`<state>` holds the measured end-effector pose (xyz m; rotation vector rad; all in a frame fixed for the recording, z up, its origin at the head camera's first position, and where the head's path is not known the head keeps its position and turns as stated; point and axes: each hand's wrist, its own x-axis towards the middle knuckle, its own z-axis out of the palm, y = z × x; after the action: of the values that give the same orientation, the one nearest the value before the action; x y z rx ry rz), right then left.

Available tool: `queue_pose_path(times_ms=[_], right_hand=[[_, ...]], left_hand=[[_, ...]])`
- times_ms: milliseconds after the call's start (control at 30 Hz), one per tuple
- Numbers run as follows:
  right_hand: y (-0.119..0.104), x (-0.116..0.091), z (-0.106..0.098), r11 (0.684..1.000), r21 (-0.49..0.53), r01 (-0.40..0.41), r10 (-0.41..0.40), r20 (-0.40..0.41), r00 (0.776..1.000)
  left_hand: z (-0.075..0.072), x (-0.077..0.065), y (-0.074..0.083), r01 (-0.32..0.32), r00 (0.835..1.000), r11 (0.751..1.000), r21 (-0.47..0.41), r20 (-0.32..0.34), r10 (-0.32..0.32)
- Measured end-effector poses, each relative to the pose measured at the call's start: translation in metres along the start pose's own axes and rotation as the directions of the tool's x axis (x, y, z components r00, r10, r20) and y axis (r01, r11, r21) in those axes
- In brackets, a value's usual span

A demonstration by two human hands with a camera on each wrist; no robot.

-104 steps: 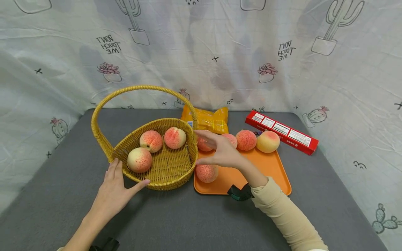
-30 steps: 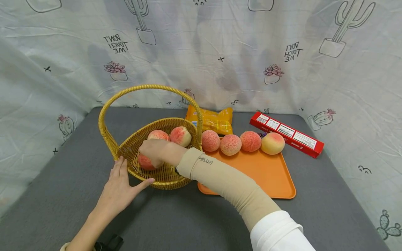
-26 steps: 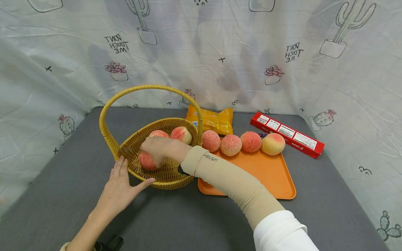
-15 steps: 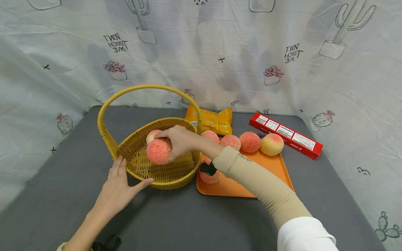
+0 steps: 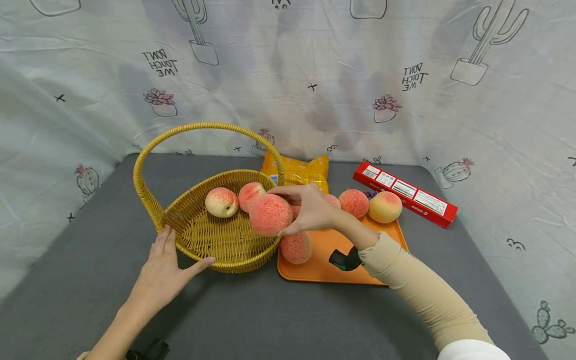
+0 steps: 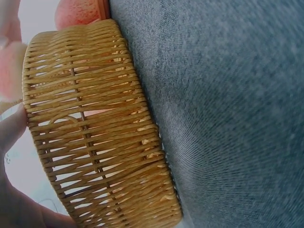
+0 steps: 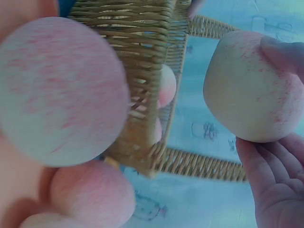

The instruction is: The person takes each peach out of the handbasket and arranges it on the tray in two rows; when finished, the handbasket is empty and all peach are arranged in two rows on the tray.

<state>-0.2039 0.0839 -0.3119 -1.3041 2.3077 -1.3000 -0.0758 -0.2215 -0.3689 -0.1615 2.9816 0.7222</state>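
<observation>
A yellow wicker basket (image 5: 229,245) with a tall handle stands on the table, and two peaches (image 5: 221,202) lie inside it. My left hand (image 5: 164,275) rests on its front left rim, fingers and thumb spread; in the left wrist view the thumb touches the rim of the woven wall (image 6: 95,137). My right hand (image 5: 312,212) grips a red-speckled peach (image 5: 271,215), raised at the basket's right rim. In the right wrist view this peach (image 7: 247,90) sits between thumb and fingers.
An orange tray (image 5: 324,270) to the right of the basket bears several more peaches (image 5: 354,203), some partly hidden by the right hand. Behind stand a yellow packet (image 5: 306,170) and a long red box (image 5: 405,194). A patterned curtain hangs at the back.
My right hand went into the basket, took the front left peach out of its place and lifted it rightward to the right rim. My left hand has stayed on the basket.
</observation>
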Motion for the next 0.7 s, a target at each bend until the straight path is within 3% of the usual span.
queue_pose_path(times_ms=[267,367,567,700], right_hand=[[0.012,-0.055,-0.007,1.000,-0.004,0.011,-0.012,-0.105,0.994],[0.018,-0.073,-0.010,1.000,0.010,-0.027,0.028,-0.170,0.985],[0.032,-0.101,-0.013,0.988,0.092,-0.125,0.148,-0.311,0.939],[0.040,-0.115,-0.015,0.969,0.098,-0.227,0.247,-0.361,0.899]], left_hand=[[0.000,0.000,0.000,-0.016,1.000,1.000,-0.007,0.000,0.016],[0.000,0.000,0.001,-0.022,1.000,1.000,-0.010,-0.008,0.022],[0.001,-0.001,0.000,-0.025,1.000,1.000,0.002,-0.004,0.025],[0.000,0.000,0.000,-0.030,0.999,1.000,0.004,-0.011,0.030]])
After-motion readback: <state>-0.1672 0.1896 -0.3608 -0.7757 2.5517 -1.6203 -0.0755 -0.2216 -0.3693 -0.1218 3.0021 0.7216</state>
